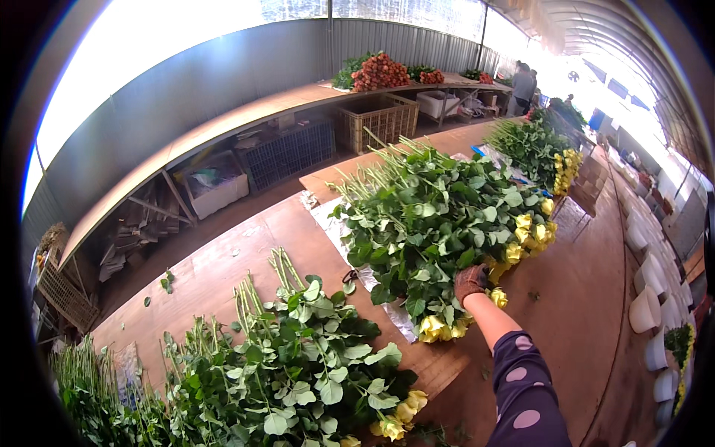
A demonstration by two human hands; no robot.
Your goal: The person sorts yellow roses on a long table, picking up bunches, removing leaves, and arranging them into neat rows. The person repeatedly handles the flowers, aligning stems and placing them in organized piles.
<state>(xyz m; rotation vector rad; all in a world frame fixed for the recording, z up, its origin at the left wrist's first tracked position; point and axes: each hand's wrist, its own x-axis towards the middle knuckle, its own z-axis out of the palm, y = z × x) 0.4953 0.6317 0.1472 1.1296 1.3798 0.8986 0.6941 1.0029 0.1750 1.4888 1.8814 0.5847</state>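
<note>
My right hand (472, 282), in a brown work glove, reaches into a large pile of yellow roses (430, 207) just behind the blooms. Leaves cover the fingertips, so whether they are closed on a stem does not show. The pile lies across a wooden table (268, 223), partly on a white sheet (334, 220), its cut stems towards the far edge. Nearer, a row of yellow rose bunches (329, 374) lies with leaves spread and stems pointing away. My left hand is out of view.
Another pile of yellow roses (525, 145) lies further along. Red-orange roses (380, 72) rest on a long shelf (184, 134), above plastic crates (377, 120) and a white box (218, 195). White buckets (645, 310) line the right side. A person (522, 92) stands far back.
</note>
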